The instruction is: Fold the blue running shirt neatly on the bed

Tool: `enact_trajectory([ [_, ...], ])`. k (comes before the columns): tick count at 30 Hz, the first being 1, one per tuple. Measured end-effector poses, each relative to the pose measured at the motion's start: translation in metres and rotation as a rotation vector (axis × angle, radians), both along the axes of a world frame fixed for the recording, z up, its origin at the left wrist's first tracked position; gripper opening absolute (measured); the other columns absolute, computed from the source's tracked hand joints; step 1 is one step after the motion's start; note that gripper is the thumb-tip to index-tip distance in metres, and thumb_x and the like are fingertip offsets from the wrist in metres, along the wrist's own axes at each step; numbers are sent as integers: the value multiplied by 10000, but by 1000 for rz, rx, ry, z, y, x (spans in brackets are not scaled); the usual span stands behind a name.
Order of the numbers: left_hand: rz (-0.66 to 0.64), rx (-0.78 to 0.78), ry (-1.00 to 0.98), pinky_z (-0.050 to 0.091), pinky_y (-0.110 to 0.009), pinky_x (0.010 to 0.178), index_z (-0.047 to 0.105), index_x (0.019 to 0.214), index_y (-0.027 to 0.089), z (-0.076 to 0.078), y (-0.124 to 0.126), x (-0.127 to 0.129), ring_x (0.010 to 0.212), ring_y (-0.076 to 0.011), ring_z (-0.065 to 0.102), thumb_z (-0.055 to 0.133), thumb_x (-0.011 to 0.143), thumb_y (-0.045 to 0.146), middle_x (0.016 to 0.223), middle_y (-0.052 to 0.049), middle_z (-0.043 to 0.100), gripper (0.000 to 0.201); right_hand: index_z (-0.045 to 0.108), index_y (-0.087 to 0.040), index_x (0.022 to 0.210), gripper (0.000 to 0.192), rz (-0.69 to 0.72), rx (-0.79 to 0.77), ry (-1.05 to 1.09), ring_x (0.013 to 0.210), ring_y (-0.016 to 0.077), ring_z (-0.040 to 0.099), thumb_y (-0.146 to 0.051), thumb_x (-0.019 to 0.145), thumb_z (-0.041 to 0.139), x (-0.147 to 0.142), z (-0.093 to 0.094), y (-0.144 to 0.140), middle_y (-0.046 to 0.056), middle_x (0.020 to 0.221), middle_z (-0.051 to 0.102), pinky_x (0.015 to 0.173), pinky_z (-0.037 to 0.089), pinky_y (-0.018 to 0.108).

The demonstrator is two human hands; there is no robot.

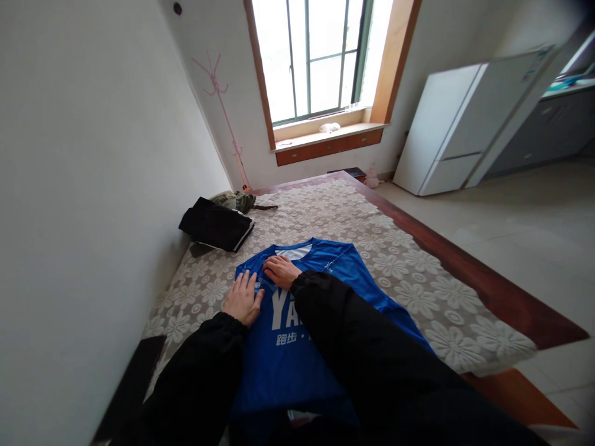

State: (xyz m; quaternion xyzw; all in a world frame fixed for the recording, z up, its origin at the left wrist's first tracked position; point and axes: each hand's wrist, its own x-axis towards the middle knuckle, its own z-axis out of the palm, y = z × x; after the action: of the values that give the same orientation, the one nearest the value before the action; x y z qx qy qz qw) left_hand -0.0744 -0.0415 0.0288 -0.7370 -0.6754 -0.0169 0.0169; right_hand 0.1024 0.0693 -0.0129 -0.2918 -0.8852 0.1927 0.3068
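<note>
Currently head view: blue shirt [320,322] lies flat on the flower-patterned bed cover [418,272]. Left hand [243,298] flat, fingers spread, on the shirt's left shoulder. Right hand [281,271] palm-down, fingers extended, just below the collar. Folded black clothes [216,224] near the wall.

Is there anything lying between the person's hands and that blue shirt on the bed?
Nothing visible does. The left hand and right hand both rest flat, directly on the blue shirt near its collar. The folded black garment lies apart, further up the bed cover.
</note>
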Motion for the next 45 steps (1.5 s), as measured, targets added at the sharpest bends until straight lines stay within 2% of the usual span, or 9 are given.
enact_trajectory([
  [5, 128, -29, 5, 273, -578, 1211, 374, 1576, 137, -24, 21, -5, 1533, -408, 257, 364, 1004, 530, 1667, -191, 275, 694, 671, -216, 1101, 199, -12, -17, 12, 1245, 234, 551, -295, 1034, 500, 0, -2, 0, 91, 1247, 672, 1137, 313, 456],
  [9, 47, 20, -4, 271, -521, 1236, 363, 1572, 80, -34, 31, -22, 1539, -362, 265, 395, 985, 552, 1650, -200, 309, 754, 671, -225, 1112, 197, -17, -24, 16, 1245, 232, 551, -287, 1032, 502, 0, 0, -1, 86, 1246, 670, 1146, 309, 465],
  [14, -5, 55, -45, 261, -520, 1247, 317, 1563, -13, -36, 33, -32, 1540, -350, 269, 370, 978, 581, 1624, -232, 345, 835, 681, -228, 1077, 181, -20, -24, 6, 1230, 222, 559, -285, 1029, 516, 0, 2, 0, 77, 1226, 676, 1150, 307, 454],
  [23, -25, 73, -46, 258, -529, 1246, 348, 1550, -17, -43, 33, -34, 1531, -351, 291, 329, 990, 580, 1620, -245, 340, 819, 675, -226, 1108, 185, -28, -54, -28, 1253, 210, 563, -288, 1035, 516, 2, 7, -3, 70, 1255, 679, 1164, 309, 444],
  [29, -32, 55, -52, 276, -531, 1238, 356, 1551, 8, -40, 35, -32, 1529, -346, 297, 327, 991, 576, 1627, -236, 334, 799, 676, -227, 1178, 222, -73, -101, -110, 1278, 237, 584, -301, 996, 573, 2, 22, -12, 79, 1321, 670, 1187, 308, 493],
  [33, -7, 67, -76, 252, -512, 1254, 366, 1547, 23, -30, 30, -27, 1527, -335, 307, 359, 988, 532, 1632, -221, 338, 756, 733, -236, 1128, 250, -96, -107, -213, 1275, 310, 596, -356, 917, 672, 45, 34, -35, 96, 1306, 688, 1170, 345, 536],
  [37, -42, 136, -134, 250, -480, 1265, 525, 1459, 123, -24, 11, -23, 1473, -303, 411, 391, 981, 434, 1563, -152, 482, 586, 627, -249, 1382, 435, -240, -23, -335, 1440, 327, 441, -394, 980, 549, 129, 34, -65, 102, 1514, 544, 1211, 301, 555],
  [41, -157, 65, -189, 283, -458, 1255, 510, 1484, 158, -30, -9, -19, 1481, -277, 400, 341, 998, 417, 1568, -106, 490, 575, 378, -213, 1586, 611, -410, -62, -473, 1549, 282, 243, -476, 1034, 378, 191, 11, -85, 91, 1656, 331, 1251, 248, 508],
  [45, -74, 27, -133, 230, -519, 1257, 400, 1567, 169, -34, -9, -15, 1548, -330, 254, 362, 986, 493, 1640, -99, 375, 666, 290, -208, 1622, 669, -513, -62, -560, 1572, 259, 153, -548, 1047, 253, 207, -16, -89, 68, 1696, 217, 1275, 182, 487],
])
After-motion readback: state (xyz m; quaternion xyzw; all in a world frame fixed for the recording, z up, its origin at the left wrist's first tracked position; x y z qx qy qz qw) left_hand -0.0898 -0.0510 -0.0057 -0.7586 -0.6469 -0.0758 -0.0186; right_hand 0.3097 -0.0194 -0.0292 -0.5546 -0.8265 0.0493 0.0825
